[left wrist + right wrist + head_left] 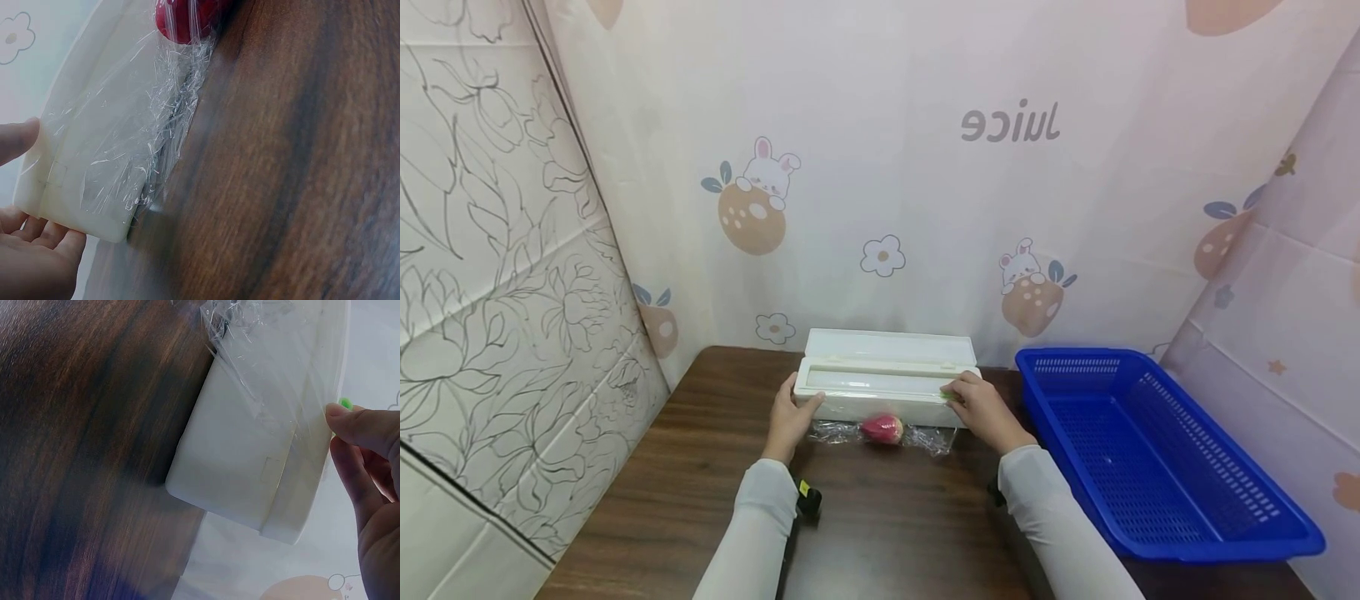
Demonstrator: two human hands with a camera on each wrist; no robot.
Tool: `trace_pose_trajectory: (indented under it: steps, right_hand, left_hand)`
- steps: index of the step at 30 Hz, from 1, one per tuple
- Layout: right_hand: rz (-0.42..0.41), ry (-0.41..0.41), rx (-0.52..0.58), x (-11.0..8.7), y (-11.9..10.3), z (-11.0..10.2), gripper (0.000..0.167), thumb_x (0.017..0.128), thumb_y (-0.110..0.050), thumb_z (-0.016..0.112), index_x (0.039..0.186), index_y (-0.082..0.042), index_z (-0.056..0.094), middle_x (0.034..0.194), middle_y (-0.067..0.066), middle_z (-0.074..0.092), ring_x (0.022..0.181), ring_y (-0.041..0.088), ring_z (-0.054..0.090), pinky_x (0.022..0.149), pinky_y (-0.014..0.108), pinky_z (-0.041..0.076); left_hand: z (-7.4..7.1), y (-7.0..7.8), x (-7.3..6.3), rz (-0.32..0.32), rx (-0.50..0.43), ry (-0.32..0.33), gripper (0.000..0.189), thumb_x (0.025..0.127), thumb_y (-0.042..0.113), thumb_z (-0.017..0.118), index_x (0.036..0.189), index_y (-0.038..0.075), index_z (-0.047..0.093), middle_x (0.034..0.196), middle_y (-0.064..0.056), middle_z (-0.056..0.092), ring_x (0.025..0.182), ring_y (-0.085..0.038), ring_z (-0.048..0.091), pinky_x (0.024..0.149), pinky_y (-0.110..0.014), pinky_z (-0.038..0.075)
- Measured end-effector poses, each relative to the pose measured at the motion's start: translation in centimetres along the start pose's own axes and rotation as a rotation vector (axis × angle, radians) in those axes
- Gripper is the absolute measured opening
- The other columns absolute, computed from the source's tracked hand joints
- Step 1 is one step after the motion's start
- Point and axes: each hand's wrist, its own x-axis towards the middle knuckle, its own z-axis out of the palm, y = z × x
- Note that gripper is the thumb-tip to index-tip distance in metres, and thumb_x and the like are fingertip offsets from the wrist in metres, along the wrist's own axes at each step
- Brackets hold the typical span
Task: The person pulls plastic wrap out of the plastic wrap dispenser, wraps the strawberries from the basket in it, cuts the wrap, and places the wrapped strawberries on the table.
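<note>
A white cling film dispenser (pixel 917 412) stands on the table with its lid (pixel 887 344) raised at the back. My left hand (pixel 788 425) grips its left end, thumb on the near side and fingers round the end face. At the right end my right hand (pixel 987 412) pinches a small green slide cutter (pixel 345 402) between thumb and fingers; most of the cutter is hidden. Clear cling film (pixel 169 94) drapes down the dispenser's front and bunches along the table. In the film lies a pinkish-red fruit or vegetable (pixel 882 429) with a pale end, close against the front.
A blue plastic basket (pixel 1210 467) with perforated walls stands on the right of the brown wooden table (pixel 700 467). Behind the dispenser hangs a printed curtain (pixel 880 167). A black wrist camera (pixel 808 502) sits by the left sleeve.
</note>
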Motion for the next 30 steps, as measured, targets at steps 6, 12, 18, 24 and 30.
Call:
trace_pose_trajectory:
  steps: [6,12,18,24,30]
  right_hand:
    - [-0.025,-0.008,0.011,0.13,0.18,-0.05,0.023,0.079,0.006,0.081,0.101,-0.001,0.075,0.09,0.006,0.063,0.075,0.016,0.06,0.065,0.032,0.053]
    - [-0.046,-0.013,0.012,0.23,0.25,-0.07,0.023,0.079,0.007,0.081,0.1,0.0,0.075,0.089,0.006,0.063,0.075,0.016,0.06,0.064,0.031,0.053]
    - [-0.065,-0.028,0.007,0.36,0.26,-0.22,0.024,0.079,0.007,0.081,0.101,0.0,0.075,0.088,0.006,0.062,0.074,0.016,0.06,0.064,0.031,0.053]
    - [-0.089,-0.045,0.0,0.47,0.19,-0.3,0.024,0.08,0.008,0.079,0.102,0.0,0.075,0.09,0.008,0.064,0.076,0.017,0.06,0.066,0.033,0.053]
    - [-0.122,-0.053,-0.016,0.66,0.23,-0.29,0.026,0.08,0.008,0.078,0.104,0.0,0.075,0.093,0.009,0.065,0.08,0.02,0.063,0.069,0.036,0.055]
  left_hand:
    - [0.02,-0.07,0.17,0.006,0.006,0.001,0.078,0.095,0.019,0.07,0.156,0.001,0.026,0.157,-0.023,0.029,0.143,-0.042,0.031,0.114,-0.058,0.027]
    - [0.06,-0.07,0.13,0.011,-0.001,0.003,0.078,0.095,0.019,0.07,0.156,0.001,0.026,0.157,-0.024,0.029,0.143,-0.043,0.029,0.115,-0.057,0.026]
    - [0.06,-0.27,0.21,0.006,0.0,0.0,0.077,0.095,0.019,0.07,0.156,0.001,0.026,0.157,-0.025,0.029,0.143,-0.043,0.029,0.114,-0.058,0.026]
    - [0.02,-0.41,0.33,0.005,0.003,-0.002,0.077,0.096,0.019,0.069,0.156,0.0,0.025,0.157,-0.025,0.029,0.143,-0.042,0.029,0.115,-0.058,0.025]
    - [0.08,-0.32,0.36,0.008,0.003,0.002,0.077,0.095,0.019,0.07,0.156,0.001,0.026,0.157,-0.024,0.028,0.144,-0.041,0.029,0.116,-0.056,0.025]
